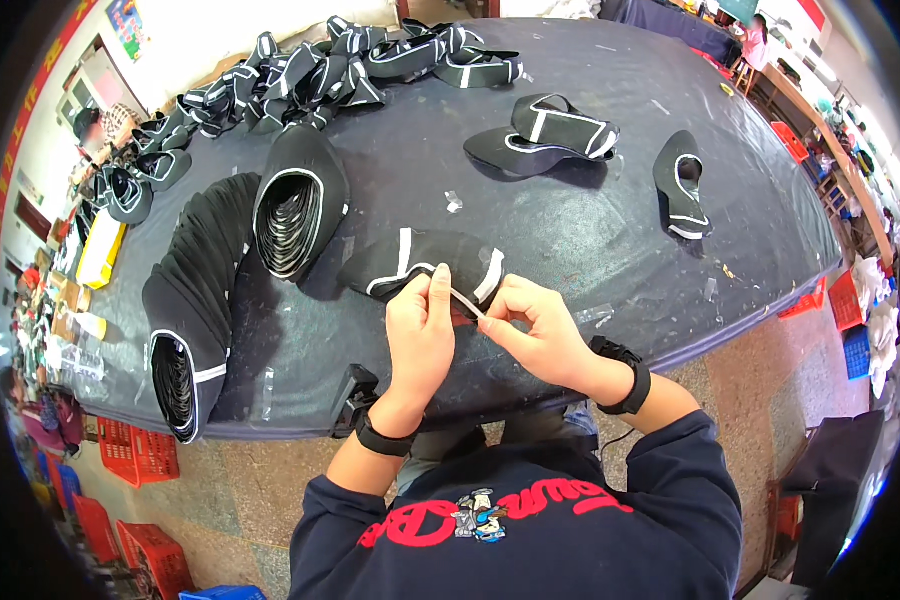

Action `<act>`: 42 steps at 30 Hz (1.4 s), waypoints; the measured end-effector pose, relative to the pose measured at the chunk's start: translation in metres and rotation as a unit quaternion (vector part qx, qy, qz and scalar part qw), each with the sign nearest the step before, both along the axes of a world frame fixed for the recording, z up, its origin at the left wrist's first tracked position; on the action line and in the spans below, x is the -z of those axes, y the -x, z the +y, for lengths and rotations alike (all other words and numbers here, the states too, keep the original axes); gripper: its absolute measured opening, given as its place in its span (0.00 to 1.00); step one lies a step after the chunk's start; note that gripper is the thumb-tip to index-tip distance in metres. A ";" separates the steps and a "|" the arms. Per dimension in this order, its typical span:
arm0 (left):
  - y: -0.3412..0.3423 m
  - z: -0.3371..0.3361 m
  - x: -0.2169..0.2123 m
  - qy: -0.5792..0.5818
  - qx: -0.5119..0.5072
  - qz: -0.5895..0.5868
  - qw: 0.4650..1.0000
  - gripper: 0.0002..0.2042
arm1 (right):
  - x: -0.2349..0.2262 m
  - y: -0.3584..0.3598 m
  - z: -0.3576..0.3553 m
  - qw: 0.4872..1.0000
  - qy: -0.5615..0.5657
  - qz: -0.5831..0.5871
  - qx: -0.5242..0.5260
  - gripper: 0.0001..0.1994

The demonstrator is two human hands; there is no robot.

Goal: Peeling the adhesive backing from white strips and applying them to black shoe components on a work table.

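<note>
At the table's near edge, a black fabric shoe upper [432, 252] with white tape along its opening and across its side is between my hands. My left hand [420, 330] is closed on its near rim, thumb on top. With thumb and index finger, my right hand [538, 325] pinches the rim close by. A narrow pale strip [464, 303] runs along the rim from one hand to the other. Whether the strip is fixed to the upper, I cannot tell. My fingers hide part of the opening.
Nested stacks of black uppers [195, 270] [305, 190] stand on the dark-covered table [390, 150] at left. More lie heaped [320, 75] along the far edge. Two loose uppers [545, 140] overlap right of centre; another upper [682, 185] lies farther right. Red baskets [135, 450] are on the floor.
</note>
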State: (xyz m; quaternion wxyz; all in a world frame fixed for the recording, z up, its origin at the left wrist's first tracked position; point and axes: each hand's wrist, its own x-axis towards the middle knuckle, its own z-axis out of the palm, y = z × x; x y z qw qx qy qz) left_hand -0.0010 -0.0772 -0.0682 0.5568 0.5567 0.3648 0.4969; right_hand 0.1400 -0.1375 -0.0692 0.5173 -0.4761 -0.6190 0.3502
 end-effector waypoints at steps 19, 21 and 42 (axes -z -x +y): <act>0.004 -0.006 -0.006 -0.134 -0.035 0.092 0.986 0.13 | -0.013 0.001 0.004 0.998 0.017 0.052 -0.025 0.05; 0.007 -0.004 -0.006 -0.141 -0.041 0.093 0.985 0.12 | -0.016 0.000 0.005 0.997 0.018 0.060 -0.037 0.05; 0.030 -0.002 -0.036 0.068 0.126 -0.137 0.980 0.33 | -0.034 -0.024 0.011 0.891 -0.343 -0.295 0.019 0.14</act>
